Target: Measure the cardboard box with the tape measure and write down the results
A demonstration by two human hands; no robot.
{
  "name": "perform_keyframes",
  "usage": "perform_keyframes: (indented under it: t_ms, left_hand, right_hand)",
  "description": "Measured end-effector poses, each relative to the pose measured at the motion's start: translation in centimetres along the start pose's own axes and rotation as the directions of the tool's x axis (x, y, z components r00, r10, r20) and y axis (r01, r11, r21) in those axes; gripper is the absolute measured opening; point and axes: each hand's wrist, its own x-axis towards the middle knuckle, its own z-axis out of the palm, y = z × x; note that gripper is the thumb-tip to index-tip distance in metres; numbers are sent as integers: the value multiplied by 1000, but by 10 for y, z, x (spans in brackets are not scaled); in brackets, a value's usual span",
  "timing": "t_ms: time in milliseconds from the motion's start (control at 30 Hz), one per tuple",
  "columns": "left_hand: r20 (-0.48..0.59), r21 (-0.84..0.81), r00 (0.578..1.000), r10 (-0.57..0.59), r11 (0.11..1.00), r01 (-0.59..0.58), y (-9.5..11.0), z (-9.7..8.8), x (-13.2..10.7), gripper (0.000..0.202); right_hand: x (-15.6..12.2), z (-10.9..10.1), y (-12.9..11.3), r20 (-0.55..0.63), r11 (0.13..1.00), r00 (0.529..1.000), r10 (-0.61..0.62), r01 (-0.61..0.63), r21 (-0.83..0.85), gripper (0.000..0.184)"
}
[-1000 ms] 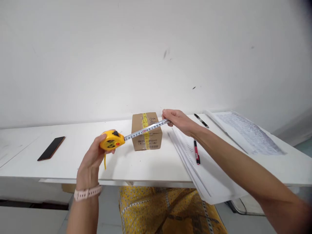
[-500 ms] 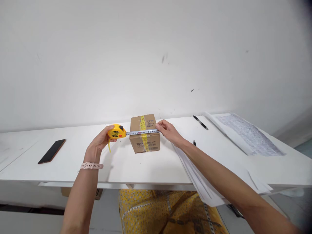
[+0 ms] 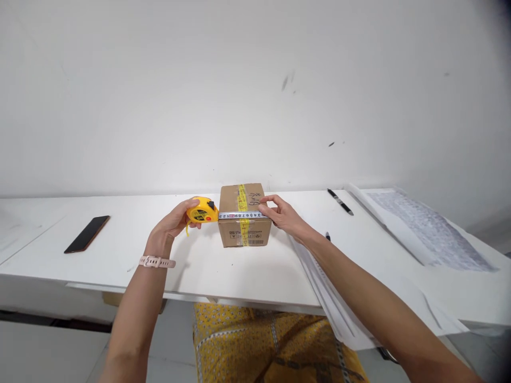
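A small cardboard box (image 3: 230, 198) with a yellow tape strip, dark handwriting on top and print on its front stands on the white table (image 3: 211, 276). My left hand (image 3: 178, 217) is closed around the yellow case of a tape measure (image 3: 203, 210), right beside the box's left edge. The numbered blade (image 3: 233, 215) lies across the top near the front edge. At the right edge of the box, my right hand (image 3: 281, 214) pinches the blade's end between thumb and fingers. The blade's very tip is hidden under those fingers.
A dark phone-like slab (image 3: 87, 234) lies at the left. To the right are a black pen (image 3: 340, 202), a densely written sheet (image 3: 429, 229) and loose white papers (image 3: 335, 303) overhanging the front edge, with another pen partly behind my right arm. A white wall (image 3: 199, 96) rises behind.
My left hand has brought the tape case closer to the box, so less blade shows between them. My right hand still holds the blade's end at the right edge. The camera view has shifted slightly.
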Motion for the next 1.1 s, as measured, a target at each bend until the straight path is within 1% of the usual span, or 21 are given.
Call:
perform_keyframes:
  t_ms: [200,367,467,533,600,667,733,833,900,967,1000,1033,1100]
  left_hand:
    - [27,22,999,-21,1000,20,-3,-10,1,52]
    - [51,43,999,-18,999,15,-2,-9,2,51]
    - [62,54,998,-11,999,8,-2,-7,2,51]
    - [81,69,997,1,998,-7,-1,-8,1,51]
    - [130,114,991,21,993,-36,1,-11,-2,52]
    - [183,205,983,30,976,-68,6,-12,-7,56]
    - [213,319,977,30,943,-98,14,-11,-17,64]
    - [281,454,960,19,878,-150,24,3,-42,78]
    - [356,498,934,-22,850,-169,25,21,-63,84]
    - [408,495,911,-52,851,-174,19,41,-83,83]
    - [412,472,910,-47,865,-169,13,51,-92,80]
    - [395,421,918,-30,894,-152,6,61,-99,76]
    - [346,243,938,1,966,-90,-11,76,-111,71]
  right_hand:
    - [1,-1,-2,26,999,999,34,-34,10,51]
    - [2,0,-1,28,998,998,58,-58,16,50]
    - [0,0,-2,34,999,999,39,-39,-6,47]
    - [-2,-1,-5,37,997,999,-14,17,-71,40]
    - [-4,-2,-10,25,978,996,-88,91,-187,38]
    - [-5,-3,-16,20,936,990,-142,141,-324,39]
    - [-7,-6,-25,41,879,983,-176,176,-444,39]
    - [-15,-10,-44,123,769,959,-255,278,-576,35]
    - [-24,-13,-59,190,686,925,-330,373,-625,33]
    - [-33,-14,-72,256,619,882,-395,462,-635,32]
    - [-38,-14,-76,288,600,863,-415,498,-626,32]
    - [-41,-15,-78,315,596,847,-429,527,-606,32]
    - [-44,-15,-76,332,637,830,-449,557,-532,30]
